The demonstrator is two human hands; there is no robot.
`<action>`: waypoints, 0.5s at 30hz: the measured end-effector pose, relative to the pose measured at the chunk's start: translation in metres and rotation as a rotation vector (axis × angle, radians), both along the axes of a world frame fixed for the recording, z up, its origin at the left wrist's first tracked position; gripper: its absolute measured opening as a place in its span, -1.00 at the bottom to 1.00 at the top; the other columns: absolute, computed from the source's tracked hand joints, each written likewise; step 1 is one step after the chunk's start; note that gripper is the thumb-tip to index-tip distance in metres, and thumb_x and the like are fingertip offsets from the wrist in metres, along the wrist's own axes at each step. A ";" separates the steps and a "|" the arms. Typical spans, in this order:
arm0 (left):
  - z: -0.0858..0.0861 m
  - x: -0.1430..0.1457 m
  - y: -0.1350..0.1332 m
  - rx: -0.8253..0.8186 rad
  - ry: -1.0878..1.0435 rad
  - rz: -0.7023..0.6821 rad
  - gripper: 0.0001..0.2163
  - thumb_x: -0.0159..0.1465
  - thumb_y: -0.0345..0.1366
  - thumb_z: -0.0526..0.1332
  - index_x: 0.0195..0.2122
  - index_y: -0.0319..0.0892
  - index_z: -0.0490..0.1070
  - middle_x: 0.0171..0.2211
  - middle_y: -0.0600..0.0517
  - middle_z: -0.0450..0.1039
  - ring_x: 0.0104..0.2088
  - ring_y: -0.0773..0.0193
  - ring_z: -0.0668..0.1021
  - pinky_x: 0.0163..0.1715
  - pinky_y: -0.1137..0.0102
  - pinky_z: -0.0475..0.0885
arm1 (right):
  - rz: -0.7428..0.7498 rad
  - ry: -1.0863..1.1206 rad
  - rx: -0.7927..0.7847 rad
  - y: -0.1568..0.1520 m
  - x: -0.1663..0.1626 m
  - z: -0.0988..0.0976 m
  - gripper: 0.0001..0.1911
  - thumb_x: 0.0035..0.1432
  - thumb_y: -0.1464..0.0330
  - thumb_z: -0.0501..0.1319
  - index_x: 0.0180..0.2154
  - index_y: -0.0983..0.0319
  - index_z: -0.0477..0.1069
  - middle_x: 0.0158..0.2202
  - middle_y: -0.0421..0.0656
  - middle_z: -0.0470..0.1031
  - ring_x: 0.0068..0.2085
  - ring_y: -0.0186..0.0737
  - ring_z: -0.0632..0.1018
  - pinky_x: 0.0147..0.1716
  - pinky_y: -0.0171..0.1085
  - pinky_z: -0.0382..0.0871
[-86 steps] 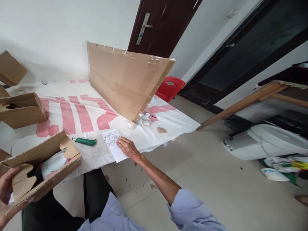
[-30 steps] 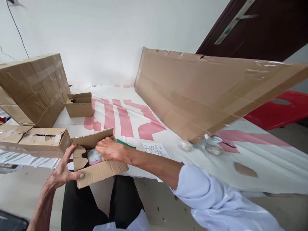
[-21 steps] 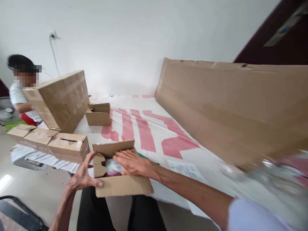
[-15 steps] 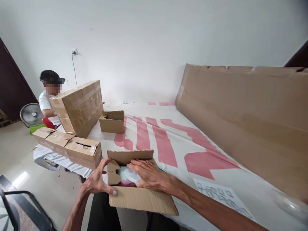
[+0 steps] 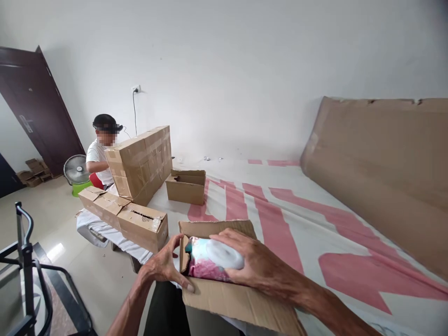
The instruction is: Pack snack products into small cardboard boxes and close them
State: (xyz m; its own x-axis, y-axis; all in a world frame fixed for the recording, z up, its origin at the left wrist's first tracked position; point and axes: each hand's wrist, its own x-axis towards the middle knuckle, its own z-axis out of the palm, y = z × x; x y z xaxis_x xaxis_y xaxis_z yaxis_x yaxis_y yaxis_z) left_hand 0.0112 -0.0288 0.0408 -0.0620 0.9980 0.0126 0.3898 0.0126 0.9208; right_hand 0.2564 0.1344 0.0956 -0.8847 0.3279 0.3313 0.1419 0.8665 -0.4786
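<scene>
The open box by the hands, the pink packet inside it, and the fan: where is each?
open box [image 5: 227,301], head view, on its front flap.
pink packet [image 5: 205,269], head view, on its pink lower part.
fan [image 5: 76,170], head view, on its round grille.

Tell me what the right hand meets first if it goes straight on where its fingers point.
The right hand holds the wrapped packet; pushed on leftward, it would probably meet the end flap of the open box, which the left hand grips.

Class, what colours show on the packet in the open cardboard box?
The packet is pink, white and teal, under the right hand; head view.
</scene>
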 end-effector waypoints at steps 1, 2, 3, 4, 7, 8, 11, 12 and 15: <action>0.003 0.001 0.002 0.000 -0.008 -0.010 0.41 -0.35 0.00 0.74 0.52 0.00 0.03 0.48 -0.29 0.15 0.46 -0.47 0.21 0.32 -0.17 0.32 | -0.010 0.051 -0.022 0.002 0.003 0.004 -0.37 -0.02 0.40 0.26 0.15 0.17 0.56 0.06 -0.01 0.61 0.07 0.07 0.63 0.06 -0.08 0.57; 0.006 0.003 0.004 -0.003 -0.012 -0.024 0.40 -0.35 0.00 0.74 0.52 0.02 0.05 0.48 -0.29 0.15 0.46 -0.48 0.20 0.32 -0.19 0.32 | -0.026 0.094 -0.048 0.005 0.006 0.008 -0.36 -0.01 0.37 0.27 0.17 0.16 0.55 0.08 -0.02 0.61 0.10 0.09 0.62 0.09 -0.07 0.56; 0.008 0.005 0.006 -0.007 -0.012 -0.039 0.39 -0.35 0.00 0.74 0.51 0.03 0.06 0.48 -0.29 0.16 0.47 -0.49 0.19 0.32 -0.22 0.30 | -0.043 0.120 -0.081 0.008 0.009 0.012 -0.35 -0.01 0.35 0.28 0.17 0.15 0.55 0.10 -0.03 0.61 0.09 0.09 0.62 0.08 -0.07 0.57; 0.011 0.007 0.008 -0.014 -0.013 -0.053 0.37 -0.34 0.01 0.73 0.51 0.04 0.08 0.48 -0.29 0.17 0.47 -0.49 0.19 0.32 -0.25 0.29 | -0.060 0.130 -0.122 0.011 0.012 0.016 -0.36 -0.01 0.33 0.28 0.17 0.13 0.56 0.09 -0.05 0.62 0.05 0.07 0.64 0.02 -0.09 0.59; 0.019 0.011 0.014 -0.033 -0.004 -0.070 0.36 -0.33 0.06 0.72 0.51 0.03 0.09 0.49 -0.32 0.15 0.48 -0.50 0.17 0.32 -0.31 0.25 | -0.088 0.116 -0.240 0.018 0.017 0.027 -0.35 -0.02 0.30 0.27 0.17 0.12 0.58 0.06 -0.09 0.64 -0.11 0.00 0.67 -0.20 -0.20 0.62; 0.022 0.011 0.015 -0.019 0.009 -0.047 0.37 -0.32 0.08 0.72 0.52 0.02 0.07 0.50 -0.33 0.12 0.48 -0.49 0.16 0.34 -0.30 0.24 | -0.091 0.123 -0.254 0.019 0.017 0.030 -0.35 -0.04 0.31 0.28 0.15 0.12 0.59 0.05 -0.09 0.64 -0.12 0.00 0.67 -0.22 -0.21 0.62; 0.034 0.011 0.017 0.110 0.076 0.052 0.42 -0.29 0.10 0.71 0.56 0.00 -0.02 0.54 -0.33 0.01 0.50 -0.44 0.14 0.37 -0.23 0.23 | -0.085 0.157 -0.247 0.023 0.014 0.039 -0.37 -0.11 0.32 0.29 0.08 0.13 0.64 0.04 -0.09 0.66 -0.04 0.07 0.68 -0.14 -0.19 0.62; 0.039 0.011 0.018 0.161 0.098 0.065 0.42 -0.28 0.09 0.71 0.56 0.01 -0.04 0.55 -0.32 -0.01 0.50 -0.42 0.15 0.37 -0.20 0.26 | -0.082 0.158 -0.253 0.023 0.011 0.042 -0.38 -0.12 0.32 0.29 0.07 0.13 0.65 0.04 -0.09 0.66 -0.03 0.09 0.68 -0.13 -0.18 0.62; 0.056 0.018 0.023 0.249 0.143 0.027 0.38 -0.25 0.02 0.72 0.56 0.03 -0.01 0.53 -0.28 0.04 0.44 -0.39 0.27 0.28 -0.10 0.39 | -0.063 0.153 -0.293 0.022 0.003 0.055 -0.39 -0.13 0.32 0.30 0.05 0.14 0.66 0.04 -0.09 0.67 0.01 0.13 0.68 -0.09 -0.14 0.65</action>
